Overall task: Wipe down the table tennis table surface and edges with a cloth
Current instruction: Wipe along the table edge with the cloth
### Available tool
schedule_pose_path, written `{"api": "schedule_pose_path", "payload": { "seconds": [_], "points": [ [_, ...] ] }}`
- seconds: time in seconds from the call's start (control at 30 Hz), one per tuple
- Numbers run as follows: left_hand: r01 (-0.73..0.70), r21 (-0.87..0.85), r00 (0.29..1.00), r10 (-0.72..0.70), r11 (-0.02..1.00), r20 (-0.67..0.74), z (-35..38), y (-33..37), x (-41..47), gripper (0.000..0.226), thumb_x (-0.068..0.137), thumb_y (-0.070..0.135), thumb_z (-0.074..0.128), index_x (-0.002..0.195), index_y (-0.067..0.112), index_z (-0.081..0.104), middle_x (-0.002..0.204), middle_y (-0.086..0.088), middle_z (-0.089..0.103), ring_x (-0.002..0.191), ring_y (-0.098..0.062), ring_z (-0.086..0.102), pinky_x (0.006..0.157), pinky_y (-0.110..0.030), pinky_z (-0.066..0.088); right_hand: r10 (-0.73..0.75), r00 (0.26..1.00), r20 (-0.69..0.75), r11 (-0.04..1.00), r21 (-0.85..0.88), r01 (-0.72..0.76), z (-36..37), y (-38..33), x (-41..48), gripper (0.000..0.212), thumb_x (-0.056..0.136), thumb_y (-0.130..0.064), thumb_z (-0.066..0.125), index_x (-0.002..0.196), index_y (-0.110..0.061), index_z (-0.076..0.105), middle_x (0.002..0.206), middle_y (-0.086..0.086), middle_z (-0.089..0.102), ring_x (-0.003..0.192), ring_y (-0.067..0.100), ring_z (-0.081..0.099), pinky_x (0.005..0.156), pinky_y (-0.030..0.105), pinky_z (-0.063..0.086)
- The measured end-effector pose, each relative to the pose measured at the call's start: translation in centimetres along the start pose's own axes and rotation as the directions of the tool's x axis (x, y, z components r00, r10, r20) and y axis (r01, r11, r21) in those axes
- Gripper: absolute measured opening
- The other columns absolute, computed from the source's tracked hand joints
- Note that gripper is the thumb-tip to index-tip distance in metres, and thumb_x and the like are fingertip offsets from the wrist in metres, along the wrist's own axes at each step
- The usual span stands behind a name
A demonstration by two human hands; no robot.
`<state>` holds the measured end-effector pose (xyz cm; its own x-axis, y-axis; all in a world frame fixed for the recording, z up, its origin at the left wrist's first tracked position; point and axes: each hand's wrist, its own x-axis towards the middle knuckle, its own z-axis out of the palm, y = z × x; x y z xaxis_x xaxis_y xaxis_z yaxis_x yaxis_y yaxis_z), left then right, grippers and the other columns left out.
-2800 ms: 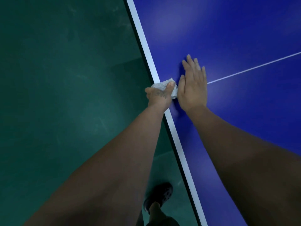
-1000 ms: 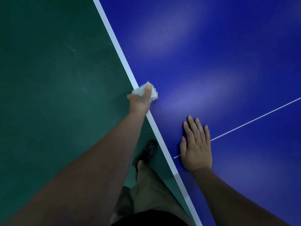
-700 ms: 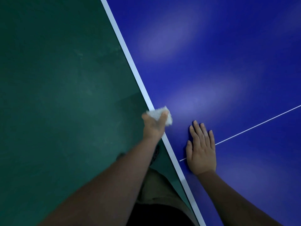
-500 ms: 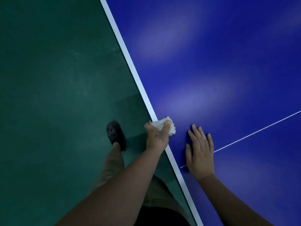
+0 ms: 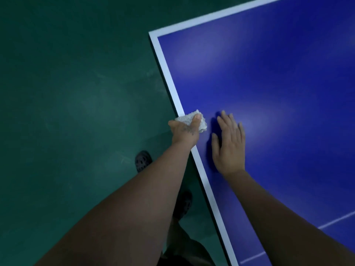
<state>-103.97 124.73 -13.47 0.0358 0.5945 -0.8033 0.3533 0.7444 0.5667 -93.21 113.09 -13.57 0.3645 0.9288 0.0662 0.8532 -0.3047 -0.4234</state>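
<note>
Right now the left hand (image 5: pixel 184 132) grips a small, white, fluffy cloth (image 5: pixel 187 118). The thumb lies on top and the other fingers go down over the rim, where I cannot see them. Held that way, the cloth wraps over the white painted edge stripe (image 5: pixel 166 73) of the flat blue table tennis table (image 5: pixel 269 73), so it can rub the top and the side at once.

Just to the right of it, the right hand (image 5: pixel 228 144) lies flat on the blue top with straight fingers, holding nothing. I think it is there to lean on, so the person is steady while reaching out. The two hands are close but not touching.

Well ahead of the left hand, the stripe runs up to the table's corner (image 5: pixel 153 34) — I think that bit of edge is not wiped yet. The next rub should probably slide the cloth along the stripe toward that corner.

Behind the left hand, down on the dark green floor (image 5: pixel 76 93), is a dark shoe with holes (image 5: pixel 142 160) — the person is standing close beside the table.
</note>
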Motion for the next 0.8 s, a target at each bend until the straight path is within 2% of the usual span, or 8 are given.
{"api": "schedule_pose_path", "payload": {
  "seconds": [0.17, 0.3, 0.47, 0.63, 0.8],
  "points": [
    [-0.050, -0.017, 0.999, 0.050, 0.999, -0.016, -2.8, 8.1, 7.1, 0.070, 0.097, 0.056, 0.072, 0.126, 0.012, 0.026, 0.133, -0.008, 0.050, 0.110, -0.023, 0.054, 0.093, -0.030, 0.039, 0.080, 0.995, -0.063, 0.996, -0.036, -0.083, 3.1, -3.4, 14.9, 0.050, 0.114, -0.021, 0.046, 0.160, -0.002, 0.045, 0.174, 0.012, 0.034, 0.165, 0.032, 0.024, 0.136, 0.052, 0.013],
    [-0.059, -0.041, 0.998, 0.059, 0.997, -0.015, -4.1, 12.1, 10.9, 0.070, 0.098, 0.057, 0.072, 0.127, 0.013, 0.025, 0.131, -0.005, 0.047, 0.112, -0.021, 0.052, 0.095, -0.028, 0.037, 0.164, 0.986, -0.017, 0.977, -0.137, -0.164, 4.9, -4.5, 21.4, 0.060, 0.116, -0.037, 0.034, 0.169, -0.008, 0.030, 0.180, 0.004, 0.021, 0.168, 0.025, 0.012, 0.136, 0.050, 0.007],
    [-0.015, -0.070, 1.000, 0.014, 0.997, -0.019, -5.1, 15.1, 13.4, 0.065, 0.098, 0.054, 0.073, 0.123, 0.016, 0.025, 0.132, -0.006, 0.051, 0.109, -0.022, 0.054, 0.093, -0.027, 0.039, 0.177, 0.982, -0.059, 0.965, -0.188, -0.185, 5.6, -4.2, 21.7, 0.061, 0.115, -0.040, 0.036, 0.169, -0.011, 0.031, 0.180, 0.002, 0.022, 0.168, 0.022, 0.013, 0.136, 0.051, 0.010],
    [-0.013, -0.080, 0.999, 0.010, 0.997, -0.035, -6.3, 18.8, 15.8, 0.075, 0.099, 0.052, 0.072, 0.141, 0.007, 0.029, 0.135, -0.008, 0.050, 0.111, -0.023, 0.053, 0.095, -0.027, 0.039, 0.180, 0.983, -0.039, 0.957, -0.224, -0.184, 5.5, -4.1, 21.8, 0.062, 0.114, -0.039, 0.037, 0.169, -0.011, 0.031, 0.180, 0.002, 0.021, 0.168, 0.022, 0.012, 0.135, 0.054, 0.012],
    [-0.015, -0.042, 0.997, 0.011, 0.999, -0.079, -6.3, 19.7, 16.7, 0.077, 0.100, 0.052, 0.071, 0.144, 0.005, 0.028, 0.148, -0.015, 0.050, 0.118, -0.027, 0.056, 0.097, -0.032, 0.043, 0.182, 0.982, -0.047, 0.956, -0.224, -0.188, 5.8, -3.7, 21.8, 0.061, 0.113, -0.038, 0.039, 0.167, -0.010, 0.034, 0.179, 0.003, 0.024, 0.168, 0.023, 0.014, 0.135, 0.053, 0.012]
  ]
}}
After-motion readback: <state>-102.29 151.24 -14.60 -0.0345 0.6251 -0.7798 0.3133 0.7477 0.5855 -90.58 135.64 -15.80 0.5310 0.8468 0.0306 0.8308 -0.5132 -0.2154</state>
